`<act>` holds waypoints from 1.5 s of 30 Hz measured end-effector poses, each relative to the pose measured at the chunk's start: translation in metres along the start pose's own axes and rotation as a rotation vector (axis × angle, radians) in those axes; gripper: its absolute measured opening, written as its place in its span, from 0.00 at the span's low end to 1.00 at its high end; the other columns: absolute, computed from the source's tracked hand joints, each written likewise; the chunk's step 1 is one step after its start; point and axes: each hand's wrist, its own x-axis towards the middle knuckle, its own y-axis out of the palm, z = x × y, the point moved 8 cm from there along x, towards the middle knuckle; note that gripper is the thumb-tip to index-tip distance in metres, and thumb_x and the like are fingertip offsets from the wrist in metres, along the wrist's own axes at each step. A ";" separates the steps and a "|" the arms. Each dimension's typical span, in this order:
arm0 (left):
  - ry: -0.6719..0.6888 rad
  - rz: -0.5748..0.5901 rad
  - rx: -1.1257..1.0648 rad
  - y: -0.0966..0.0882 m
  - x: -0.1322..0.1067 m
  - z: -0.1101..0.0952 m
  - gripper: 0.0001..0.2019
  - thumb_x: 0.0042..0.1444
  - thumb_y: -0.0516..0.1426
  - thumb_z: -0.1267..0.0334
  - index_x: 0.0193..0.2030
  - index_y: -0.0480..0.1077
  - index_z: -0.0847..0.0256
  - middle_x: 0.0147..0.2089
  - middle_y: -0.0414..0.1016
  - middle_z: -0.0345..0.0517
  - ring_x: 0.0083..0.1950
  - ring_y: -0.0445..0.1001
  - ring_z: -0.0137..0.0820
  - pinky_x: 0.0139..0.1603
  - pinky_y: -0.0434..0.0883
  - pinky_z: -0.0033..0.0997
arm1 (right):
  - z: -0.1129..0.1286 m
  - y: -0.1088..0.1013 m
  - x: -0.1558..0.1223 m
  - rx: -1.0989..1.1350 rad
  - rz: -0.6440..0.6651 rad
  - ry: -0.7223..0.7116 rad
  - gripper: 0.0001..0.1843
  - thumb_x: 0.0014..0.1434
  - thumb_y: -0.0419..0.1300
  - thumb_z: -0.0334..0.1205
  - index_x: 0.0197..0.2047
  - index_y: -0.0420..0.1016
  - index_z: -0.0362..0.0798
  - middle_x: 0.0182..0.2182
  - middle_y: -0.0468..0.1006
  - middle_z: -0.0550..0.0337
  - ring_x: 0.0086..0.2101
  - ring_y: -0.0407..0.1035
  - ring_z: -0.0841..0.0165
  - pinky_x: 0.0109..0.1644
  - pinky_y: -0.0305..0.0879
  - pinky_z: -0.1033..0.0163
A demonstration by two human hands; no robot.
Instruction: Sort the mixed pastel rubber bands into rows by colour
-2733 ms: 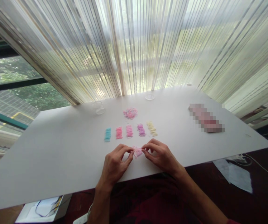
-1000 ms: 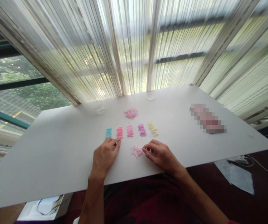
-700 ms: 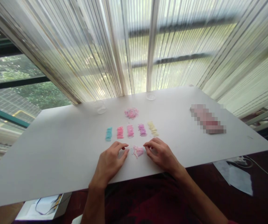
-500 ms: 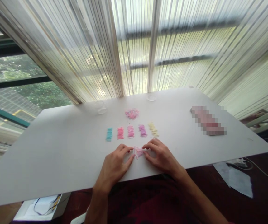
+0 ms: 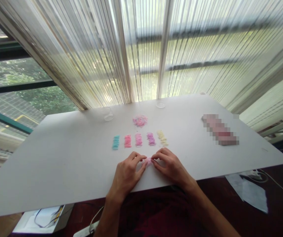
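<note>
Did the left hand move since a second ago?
Yes. Measured against the blue bundle, which its fingers partly covered then, the left hand has moved right and a little nearer, to the small pink bunch.

The hands are bare: the left hand and the right hand both have slender fingers and rounded knuckles, though the nails are too small to make out clearly. Each narrows at the wrist, and the left forearm and right forearm broaden below it, bare down to the lower edge of the view. Between the forearms shows the clothing, a deep maroon red in the middle that darkens almost to black toward the top and sides. Its cloth looks soft and unevenly shaded; whether that is a pattern or only shadow cannot be told. Its outer edges blur into the darkness around them.
</note>
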 end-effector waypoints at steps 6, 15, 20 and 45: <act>0.031 -0.040 -0.063 -0.002 -0.001 -0.001 0.05 0.67 0.60 0.63 0.45 0.78 0.53 0.42 0.79 0.38 0.39 0.80 0.28 0.39 0.73 0.25 | 0.000 -0.003 -0.001 0.026 -0.031 0.002 0.04 0.65 0.64 0.32 0.41 0.78 0.51 0.35 0.76 0.58 0.37 0.73 0.64 0.42 0.72 0.60; 0.068 -0.111 -0.088 -0.001 -0.003 0.001 0.07 0.68 0.58 0.60 0.47 0.78 0.54 0.42 0.79 0.40 0.37 0.79 0.28 0.37 0.73 0.25 | -0.001 -0.013 -0.001 0.045 -0.114 0.066 0.04 0.66 0.61 0.33 0.40 0.78 0.51 0.35 0.77 0.58 0.38 0.74 0.64 0.44 0.72 0.60; 0.082 -0.205 -0.131 -0.005 -0.011 0.010 0.09 0.69 0.57 0.59 0.48 0.78 0.56 0.43 0.78 0.42 0.29 0.73 0.23 0.31 0.72 0.24 | -0.012 -0.039 0.002 0.001 -0.137 0.181 0.04 0.66 0.62 0.36 0.39 0.79 0.51 0.34 0.77 0.60 0.33 0.72 0.68 0.37 0.71 0.63; 0.025 -0.171 -0.145 -0.003 -0.013 0.015 0.09 0.64 0.58 0.67 0.47 0.78 0.54 0.43 0.79 0.40 0.28 0.73 0.24 0.31 0.71 0.24 | -0.036 -0.048 0.004 -0.156 -0.163 0.250 0.08 0.67 0.59 0.38 0.43 0.80 0.49 0.34 0.77 0.57 0.33 0.73 0.65 0.40 0.73 0.60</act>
